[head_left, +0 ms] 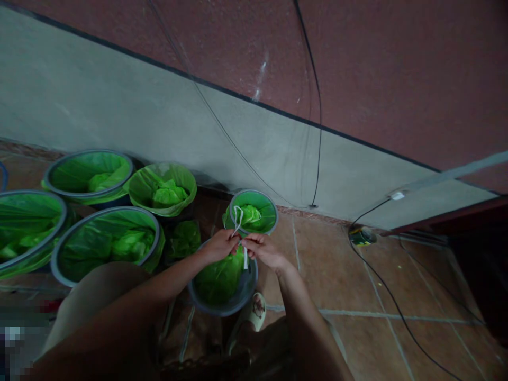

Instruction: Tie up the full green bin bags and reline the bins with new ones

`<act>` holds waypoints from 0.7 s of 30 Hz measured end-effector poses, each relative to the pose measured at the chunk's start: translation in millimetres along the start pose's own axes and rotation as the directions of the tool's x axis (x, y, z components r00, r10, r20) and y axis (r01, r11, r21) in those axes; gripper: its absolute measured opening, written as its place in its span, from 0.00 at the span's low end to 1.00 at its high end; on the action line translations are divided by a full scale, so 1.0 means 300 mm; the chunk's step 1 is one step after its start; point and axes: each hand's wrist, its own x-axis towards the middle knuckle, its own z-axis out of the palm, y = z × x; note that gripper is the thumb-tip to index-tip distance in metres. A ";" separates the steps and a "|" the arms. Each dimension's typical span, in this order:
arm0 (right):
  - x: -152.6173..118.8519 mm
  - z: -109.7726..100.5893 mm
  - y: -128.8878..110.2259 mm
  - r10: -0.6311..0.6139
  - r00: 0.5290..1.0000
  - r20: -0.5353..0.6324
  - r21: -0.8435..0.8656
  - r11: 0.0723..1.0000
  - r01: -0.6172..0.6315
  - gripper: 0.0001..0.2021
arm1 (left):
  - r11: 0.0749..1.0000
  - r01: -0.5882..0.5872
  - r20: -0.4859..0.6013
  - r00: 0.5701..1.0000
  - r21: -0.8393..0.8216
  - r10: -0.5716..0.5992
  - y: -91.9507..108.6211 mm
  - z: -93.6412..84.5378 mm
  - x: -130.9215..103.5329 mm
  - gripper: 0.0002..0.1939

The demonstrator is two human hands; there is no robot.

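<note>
My left hand [222,245] and my right hand [262,250] meet above a grey bin [251,288], both closed on a thin white drawstring [238,214]. One loop of it rises above my left fingers, and a flat white end hangs under my right fingers. Green plastic bag [218,278] material lies inside this bin and reaches up toward the hands. Just beyond stands a smaller bin [273,203] lined with green plastic, a bunched bag inside it. How the string joins the bag is hidden by my fingers.
Several bins lined with green bags, such as this round one [55,270], stand at the left along the wall [119,111]. A folded green bag [184,238] lies between them. Black cable [391,301] crosses the tiled floor [329,264] at the right, near a can [363,236].
</note>
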 end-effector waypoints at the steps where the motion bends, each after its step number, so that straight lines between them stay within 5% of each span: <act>1: 0.001 0.000 0.001 0.005 1.000 -0.008 0.001 1.000 -0.005 0.20 | 0.998 -0.019 -0.005 1.000 0.064 0.020 0.000 -0.004 0.001 0.13; 11: 0.004 0.016 0.003 -0.043 0.998 0.044 -0.056 0.997 0.045 0.17 | 0.871 -0.211 0.160 0.975 0.443 0.155 0.020 -0.005 -0.029 0.10; 17: 0.030 0.004 0.031 -0.103 0.978 -0.183 -0.040 0.994 0.097 0.14 | 0.839 -0.296 0.206 0.953 0.456 0.223 0.007 -0.002 -0.036 0.20; 21: 0.032 0.004 0.079 -0.101 0.995 -0.005 -0.251 0.963 0.097 0.21 | 0.811 -0.328 0.247 0.941 0.485 0.233 0.002 -0.009 -0.034 0.22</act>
